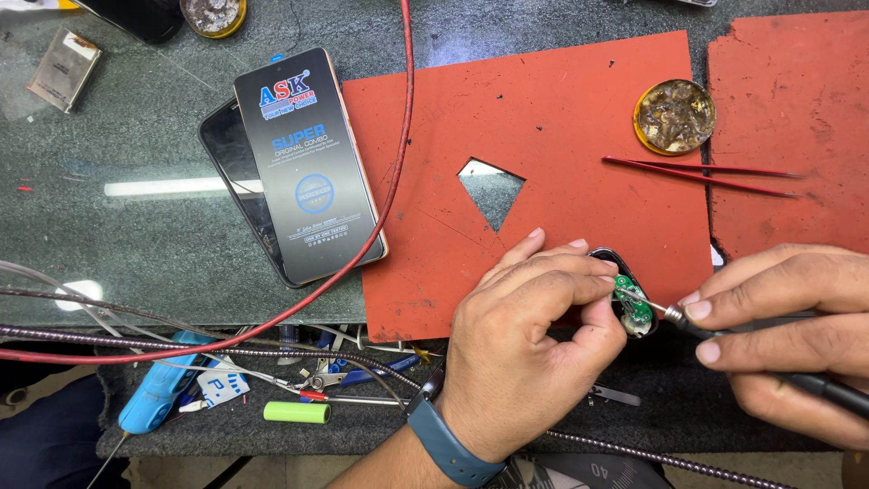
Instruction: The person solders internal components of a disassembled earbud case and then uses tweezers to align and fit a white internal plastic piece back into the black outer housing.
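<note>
The left hand [520, 349], a blue band at its wrist, pinches a small dark casing with a green circuit board [633, 303] between thumb and curled fingers at the near edge of the red mat [561, 118]. The right hand [787, 335] has its fingers pressed around a soldering iron [724, 344], tip touching the board. Farther off lie red tweezers [701, 174], a round flux tin [674, 116] and a phone [308, 167] on the counter [109, 235].
</note>
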